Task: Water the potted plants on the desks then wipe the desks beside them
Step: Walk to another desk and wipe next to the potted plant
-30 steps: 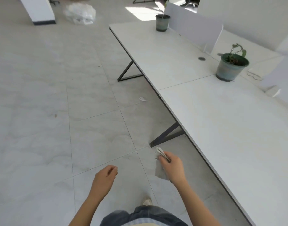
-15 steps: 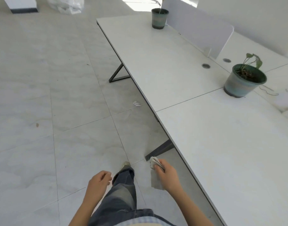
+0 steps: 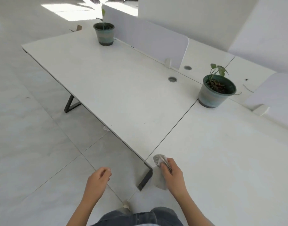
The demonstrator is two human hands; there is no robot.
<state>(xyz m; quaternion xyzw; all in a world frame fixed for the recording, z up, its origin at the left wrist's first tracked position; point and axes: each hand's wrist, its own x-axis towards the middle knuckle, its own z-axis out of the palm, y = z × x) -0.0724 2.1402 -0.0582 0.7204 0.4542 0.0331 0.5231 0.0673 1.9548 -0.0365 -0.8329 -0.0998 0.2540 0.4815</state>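
1. The frame's bottom edge cuts off my forearms, and my right fingers hide part of the cloth.
2. My right hand (image 3: 171, 174) pinches the crumpled grey cloth (image 3: 159, 160) at the bench's (image 3: 221, 152) front edge.
3. My left hand (image 3: 97, 180) hangs loosely curled over the floor (image 3: 34, 144), holding nothing.
4. The nearer potted plant (image 3: 211, 95) stands well ahead of the cloth, and the farther potted plant (image 3: 104, 35) is at the bench's far end.

White rectangular far desktop (image 3: 107, 88) and near desktop (image 3: 229, 152) meet at a seam.
The far one bears a grey-green plastic seedling pot (image 3: 104, 34), a white divider panel (image 3: 149, 44) and a round grey grommet (image 3: 172, 79); a leafy grey-green pot (image 3: 211, 97) stands on the near one, by the seam.
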